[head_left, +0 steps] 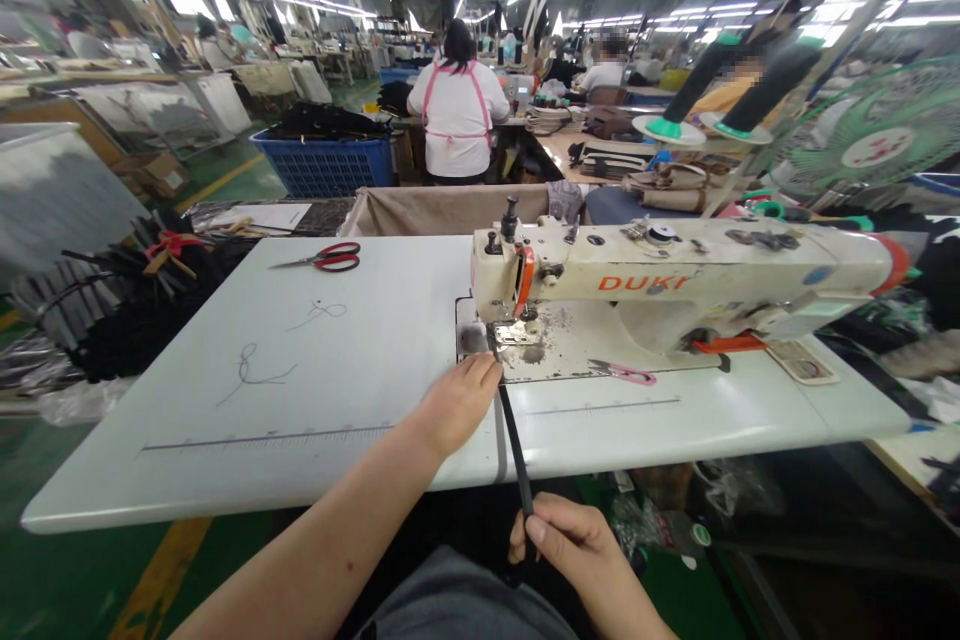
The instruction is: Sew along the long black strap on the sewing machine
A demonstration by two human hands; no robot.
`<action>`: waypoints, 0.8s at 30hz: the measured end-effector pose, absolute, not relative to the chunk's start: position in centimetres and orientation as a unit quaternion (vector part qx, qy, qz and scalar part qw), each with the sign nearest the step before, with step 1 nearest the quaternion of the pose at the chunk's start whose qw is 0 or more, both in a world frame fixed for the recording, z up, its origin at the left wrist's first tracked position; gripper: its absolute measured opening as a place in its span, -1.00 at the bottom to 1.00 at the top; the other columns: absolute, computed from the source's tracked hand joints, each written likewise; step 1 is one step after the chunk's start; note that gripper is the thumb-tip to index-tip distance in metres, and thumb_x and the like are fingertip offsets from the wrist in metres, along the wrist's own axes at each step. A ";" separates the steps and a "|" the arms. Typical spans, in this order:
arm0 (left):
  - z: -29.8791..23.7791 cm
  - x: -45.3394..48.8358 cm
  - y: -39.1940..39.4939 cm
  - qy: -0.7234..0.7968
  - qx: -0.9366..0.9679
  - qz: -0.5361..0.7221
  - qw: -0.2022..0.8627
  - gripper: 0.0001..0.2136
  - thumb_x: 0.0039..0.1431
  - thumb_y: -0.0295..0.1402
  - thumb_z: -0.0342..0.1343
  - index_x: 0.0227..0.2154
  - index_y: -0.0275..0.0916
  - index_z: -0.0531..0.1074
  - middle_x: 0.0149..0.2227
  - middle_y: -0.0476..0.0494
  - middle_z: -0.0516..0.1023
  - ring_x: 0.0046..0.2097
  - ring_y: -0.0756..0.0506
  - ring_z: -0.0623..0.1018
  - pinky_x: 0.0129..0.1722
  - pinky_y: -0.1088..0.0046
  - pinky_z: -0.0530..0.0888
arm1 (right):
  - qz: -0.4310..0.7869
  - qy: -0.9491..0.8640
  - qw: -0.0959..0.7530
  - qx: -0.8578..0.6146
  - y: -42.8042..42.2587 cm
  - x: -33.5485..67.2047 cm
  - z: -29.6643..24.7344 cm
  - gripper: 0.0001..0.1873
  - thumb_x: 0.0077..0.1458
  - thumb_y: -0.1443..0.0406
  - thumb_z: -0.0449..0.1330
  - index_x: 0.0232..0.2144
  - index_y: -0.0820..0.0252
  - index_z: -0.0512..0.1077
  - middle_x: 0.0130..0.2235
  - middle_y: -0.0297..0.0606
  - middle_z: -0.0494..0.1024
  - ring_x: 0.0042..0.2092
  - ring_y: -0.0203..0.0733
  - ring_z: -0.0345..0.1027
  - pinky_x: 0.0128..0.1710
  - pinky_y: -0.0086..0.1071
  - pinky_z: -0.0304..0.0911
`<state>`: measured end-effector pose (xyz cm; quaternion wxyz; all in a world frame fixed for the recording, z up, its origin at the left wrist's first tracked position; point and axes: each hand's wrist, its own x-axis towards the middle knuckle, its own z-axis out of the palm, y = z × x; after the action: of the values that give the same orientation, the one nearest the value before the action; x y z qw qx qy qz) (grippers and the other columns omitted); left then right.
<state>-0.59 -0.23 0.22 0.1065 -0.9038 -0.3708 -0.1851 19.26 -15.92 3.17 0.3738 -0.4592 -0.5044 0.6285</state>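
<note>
A narrow black strap (pixel 514 435) runs from under the presser foot of a white sewing machine (pixel 570 265) down over the table's front edge. My left hand (pixel 461 402) lies on the strap beside the needle plate, fingers together and pressing it down; its fingertips partly hide the strap. Below the edge, my right hand (pixel 562 540) pinches the strap between thumb and fingers. Pink-handled thread snips (pixel 626 373) lie on the machine bed to the right of my left hand.
Red-handled scissors (pixel 337 257) and loose threads (pixel 255 375) lie on the white table (pixel 315 470). Black thread cones (pixel 697 85) and a green fan (pixel 874 145) stand at right. Bundled black straps (pixel 135 300) sit at left. Ahead, a person (pixel 457 110) sits near a blue crate (pixel 326 160).
</note>
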 end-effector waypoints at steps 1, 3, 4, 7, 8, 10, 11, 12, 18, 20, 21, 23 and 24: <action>0.2 -0.6 -0.2 -0.372 -0.903 -0.187 0.108 -0.83 0.43 -0.51 -0.01 -0.03 -0.32 0.44 0.07 -0.33 0.55 0.13 -0.20 0.56 0.22 0.21 0.49 | 0.629 -0.504 0.373 -0.460 -15.9 19.3 3.1 -0.57 0.28 -0.01 0.28 -0.41 0.19 0.67 -0.42 -0.23 0.60 -0.34 -0.16 0.43 -0.27 -0.33 0.27; 0.3 -0.6 -0.3 -0.373 -0.901 -0.191 0.111 -0.83 0.43 -0.51 -0.01 -0.03 -0.32 0.44 0.07 -0.33 0.55 0.12 -0.19 0.57 0.21 0.21 0.49 | 0.627 -0.504 0.373 -0.462 -15.9 19.3 3.1 -0.57 0.28 -0.01 0.28 -0.41 0.19 0.67 -0.42 -0.22 0.60 -0.34 -0.15 0.43 -0.27 -0.33 0.28; 0.3 -0.6 -0.3 -0.372 -0.901 -0.192 0.111 -0.83 0.44 -0.51 -0.02 -0.04 -0.32 0.44 0.07 -0.34 0.55 0.12 -0.19 0.58 0.22 0.21 0.49 | 0.625 -0.506 0.374 -0.463 -15.9 19.2 3.1 -0.56 0.28 -0.02 0.28 -0.41 0.19 0.67 -0.42 -0.22 0.60 -0.34 -0.15 0.44 -0.27 -0.32 0.28; 0.4 -0.6 -0.3 -0.370 -0.902 -0.193 0.108 -0.83 0.45 -0.50 -0.03 -0.03 -0.31 0.44 0.08 -0.34 0.55 0.13 -0.20 0.57 0.23 0.20 0.49 | 0.620 -0.510 0.375 -0.463 -15.8 19.2 3.3 -0.54 0.28 -0.02 0.27 -0.44 0.20 0.66 -0.43 -0.23 0.59 -0.34 -0.14 0.44 -0.27 -0.32 0.30; 0.5 -0.6 -0.3 -0.371 -0.902 -0.193 0.106 -0.82 0.45 -0.51 -0.03 -0.03 -0.31 0.44 0.08 -0.33 0.55 0.14 -0.20 0.57 0.24 0.19 0.48 | 0.619 -0.512 0.375 -0.463 -15.8 19.1 3.3 -0.54 0.28 -0.02 0.27 -0.44 0.20 0.66 -0.43 -0.23 0.59 -0.34 -0.14 0.44 -0.27 -0.32 0.30; 0.5 -0.6 -0.3 -0.373 -0.902 -0.193 0.099 -0.80 0.44 -0.53 -0.04 -0.01 -0.32 0.43 0.08 -0.33 0.55 0.16 -0.20 0.56 0.27 0.18 0.46 | 0.617 -0.513 0.375 -0.464 -15.8 19.0 3.4 -0.54 0.29 -0.01 0.27 -0.45 0.20 0.66 -0.44 -0.23 0.58 -0.34 -0.14 0.45 -0.26 -0.32 0.30; 0.5 -0.6 -0.2 -0.374 -0.902 -0.192 0.096 -0.79 0.43 -0.54 -0.04 0.02 -0.33 0.42 0.08 -0.32 0.54 0.17 -0.21 0.55 0.28 0.18 0.45 | 0.615 -0.514 0.376 -0.464 -15.8 19.0 3.4 -0.54 0.29 -0.01 0.27 -0.46 0.20 0.66 -0.44 -0.23 0.58 -0.35 -0.14 0.45 -0.26 -0.32 0.30; 0.6 -0.5 -0.2 -0.377 -0.901 -0.192 0.092 -0.77 0.41 -0.55 -0.04 0.04 -0.33 0.40 0.08 -0.32 0.54 0.19 -0.21 0.54 0.29 0.17 0.44 | 0.614 -0.515 0.377 -0.464 -15.9 19.0 3.4 -0.53 0.30 0.00 0.26 -0.47 0.20 0.66 -0.44 -0.23 0.58 -0.34 -0.13 0.45 -0.25 -0.31 0.30; 1.0 -0.3 -0.3 -0.396 -0.897 -0.183 0.074 -0.76 0.40 -0.56 -0.05 0.04 -0.31 0.39 0.10 -0.32 0.53 0.19 -0.21 0.53 0.31 0.14 0.42 | 0.625 -0.512 0.366 -0.461 -15.9 18.9 3.5 -0.53 0.29 -0.01 0.27 -0.46 0.21 0.66 -0.44 -0.22 0.58 -0.34 -0.13 0.45 -0.25 -0.31 0.30; 1.4 -0.3 -0.4 -0.394 -0.899 -0.174 0.077 -0.78 0.41 -0.56 -0.05 0.01 -0.32 0.41 0.08 -0.33 0.54 0.17 -0.20 0.54 0.30 0.17 0.42 | 0.633 -0.507 0.363 -0.459 -15.9 18.9 3.5 -0.54 0.27 -0.02 0.28 -0.45 0.20 0.66 -0.43 -0.22 0.57 -0.35 -0.14 0.44 -0.27 -0.32 0.30; 1.5 -0.3 -0.5 -0.391 -0.901 -0.169 0.079 -0.78 0.41 -0.57 -0.05 0.00 -0.34 0.41 0.08 -0.34 0.54 0.16 -0.20 0.55 0.29 0.18 0.42 | 0.634 -0.506 0.362 -0.460 -15.9 18.9 3.5 -0.54 0.27 -0.03 0.28 -0.45 0.20 0.66 -0.44 -0.22 0.57 -0.36 -0.14 0.44 -0.28 -0.32 0.30; 1.8 -0.3 -0.6 -0.387 -0.904 -0.159 0.084 -0.77 0.40 -0.59 -0.06 0.00 -0.36 0.42 0.08 -0.36 0.54 0.15 -0.21 0.56 0.27 0.21 0.43 | 0.630 -0.510 0.358 -0.463 -15.8 19.1 3.1 -0.54 0.27 -0.03 0.28 -0.45 0.19 0.66 -0.44 -0.23 0.56 -0.36 -0.14 0.42 -0.28 -0.31 0.30; 2.0 -0.3 -0.6 -0.385 -0.905 -0.157 0.085 -0.77 0.40 -0.60 -0.06 0.00 -0.37 0.42 0.08 -0.36 0.54 0.15 -0.20 0.56 0.26 0.23 0.44 | 0.626 -0.515 0.357 -0.464 -15.8 19.2 2.9 -0.55 0.26 -0.04 0.28 -0.44 0.18 0.65 -0.43 -0.23 0.55 -0.35 -0.14 0.41 -0.27 -0.31 0.30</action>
<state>-0.32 -0.63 1.96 0.0853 -0.9054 -0.3853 -0.1565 19.16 -15.79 2.86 0.3565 -0.4637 -0.5155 0.6263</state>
